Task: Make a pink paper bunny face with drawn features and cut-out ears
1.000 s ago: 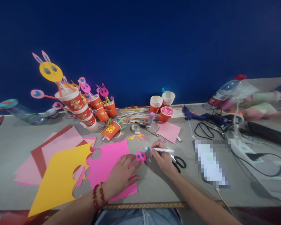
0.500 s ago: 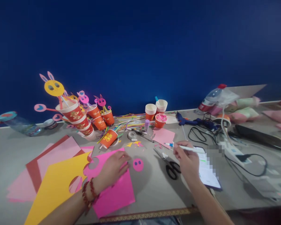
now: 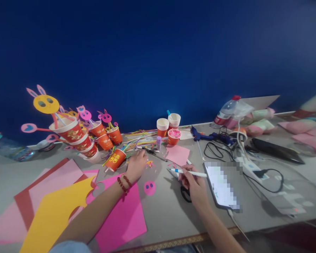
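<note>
My right hand (image 3: pixel 195 184) is closed around a white marker (image 3: pixel 198 173) with a blue end pointing left. Beneath that hand lie scissors (image 3: pixel 184 194), mostly covered, with one black handle loop showing. My left hand (image 3: pixel 137 165) is stretched forward with its fingers extended, at the near end of a black pen (image 3: pixel 152 151); whether it touches the pen I cannot tell. A round pink paper face (image 3: pixel 149 188) with two dark eyes lies flat between my hands. Under my left forearm is a bright pink sheet (image 3: pixel 129 218) with a cut-out edge.
Yellow (image 3: pixel 50 211) and pale pink sheets spread at left. Stacked paper cups (image 3: pixel 75 135) with paper bunny figures stand behind them. Straws (image 3: pixel 144 133), a purple glue stick (image 3: pixel 158 143) and a cup of pink scraps (image 3: pixel 173 137) sit at the back. A phone (image 3: pixel 221 184), cables and a bottle (image 3: pixel 225 112) are right.
My left hand has left the pink sheet and reached forward to the pens beside the tipped cup. My right hand, still holding the marker, now covers more of the scissors. The view has shifted right.
</note>
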A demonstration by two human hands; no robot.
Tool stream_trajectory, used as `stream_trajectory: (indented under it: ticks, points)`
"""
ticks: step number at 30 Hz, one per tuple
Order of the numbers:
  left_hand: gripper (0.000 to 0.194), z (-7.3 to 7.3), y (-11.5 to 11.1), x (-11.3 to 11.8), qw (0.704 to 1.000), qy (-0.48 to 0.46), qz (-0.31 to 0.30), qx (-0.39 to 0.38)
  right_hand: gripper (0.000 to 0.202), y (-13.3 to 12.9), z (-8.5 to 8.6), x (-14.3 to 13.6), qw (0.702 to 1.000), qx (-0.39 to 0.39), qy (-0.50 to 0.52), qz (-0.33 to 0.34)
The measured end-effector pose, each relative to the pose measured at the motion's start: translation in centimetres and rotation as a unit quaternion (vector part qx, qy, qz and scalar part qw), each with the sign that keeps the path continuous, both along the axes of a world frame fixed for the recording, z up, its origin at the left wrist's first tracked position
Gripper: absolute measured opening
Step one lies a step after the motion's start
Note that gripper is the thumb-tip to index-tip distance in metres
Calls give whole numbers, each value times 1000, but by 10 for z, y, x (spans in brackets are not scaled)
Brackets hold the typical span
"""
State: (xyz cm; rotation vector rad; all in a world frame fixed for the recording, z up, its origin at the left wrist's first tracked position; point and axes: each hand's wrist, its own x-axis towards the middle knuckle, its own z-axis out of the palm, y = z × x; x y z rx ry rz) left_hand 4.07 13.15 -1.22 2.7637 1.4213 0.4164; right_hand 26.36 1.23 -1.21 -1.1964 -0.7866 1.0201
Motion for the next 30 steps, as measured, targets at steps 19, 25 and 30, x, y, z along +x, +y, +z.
stream_trajectory:
  ticks: [19, 25, 30]
  points:
    - [18, 45, -62, -8, 962, -200, -168, -84, 33, -4, 25, -45, 994, 12, -6, 107]
    - [19, 51, -72, -5, 924, -277, -165, -204, 25, -10, 19, -56, 990, 45, 108, 78]
    - [22, 51, -83, 2, 921, -282, -178, -203, 25, -14, 10, -60, 987, 93, 120, 50]
